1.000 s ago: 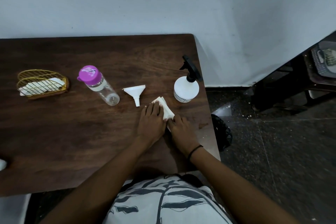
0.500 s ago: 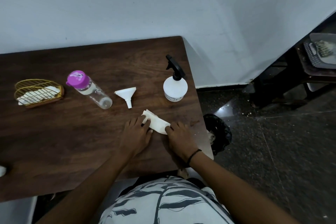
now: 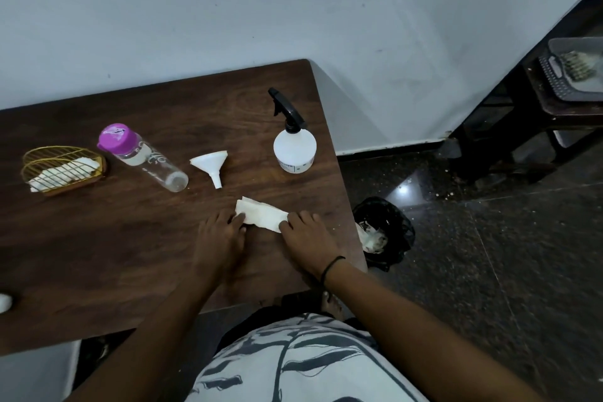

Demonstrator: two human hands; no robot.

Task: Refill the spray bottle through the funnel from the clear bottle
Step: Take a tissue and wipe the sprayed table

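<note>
A white spray bottle point(image 3: 295, 150) with a black trigger head stands near the table's right edge. Left of it a white funnel point(image 3: 210, 163) lies on its side. Further left stands a clear bottle point(image 3: 146, 157) with a purple cap, looking nearly empty. In front of the funnel a folded white tissue point(image 3: 261, 215) lies flat on the wooden table point(image 3: 98, 254). My left hand point(image 3: 222, 235) holds its left end. My right hand point(image 3: 306, 238), a black band on its wrist, holds its right end. Neither hand touches the bottles or the funnel.
A gold wire basket point(image 3: 62, 168) with white tissues sits at the far left. A black bin point(image 3: 385, 232) with crumpled paper stands on the floor just off the table's right edge. A dark stool with a grey tray point(image 3: 567, 75) is at the far right.
My hands have moved apart, and the tissue that was partly under my left hand now lies stretched crosswise between them. The view has shifted slightly.
</note>
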